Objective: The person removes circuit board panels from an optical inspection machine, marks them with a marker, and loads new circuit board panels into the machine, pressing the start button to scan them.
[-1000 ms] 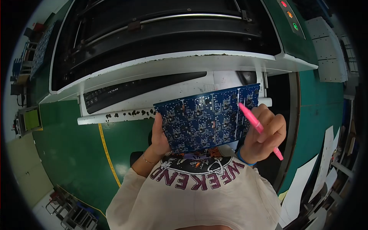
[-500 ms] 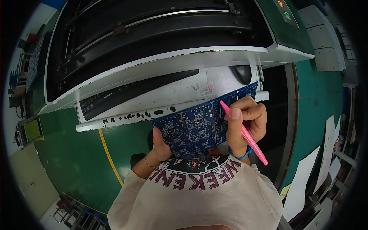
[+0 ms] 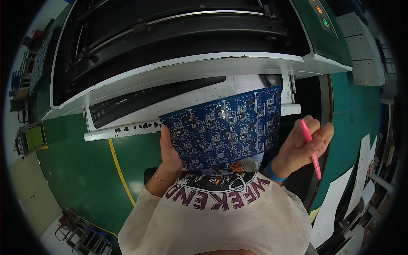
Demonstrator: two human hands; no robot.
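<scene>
A blue circuit board panel [image 3: 225, 129], crowded with small components, is held tilted in front of my shirt. My left hand [image 3: 170, 149] grips its left edge, thumb along the side and the other fingers hidden behind it. To the right of the panel, apart from it, my right hand [image 3: 307, 142] is closed around a pink marker pen [image 3: 311, 148]. The pen's upper end points up and to the left, away from the board.
Ahead stands a machine with a white, chipped front edge [image 3: 182, 68]. Below it, a white tray [image 3: 148, 104] carries a black keyboard [image 3: 127, 100] and a mouse [image 3: 272, 80] partly covered by the board. Lit buttons [image 3: 323, 16] are at upper right. White sheets [image 3: 333, 204] lie to the right.
My right hand has moved off the board to the right with the pink marker pen. The panel has turned to face me more fully, still in my left hand.
</scene>
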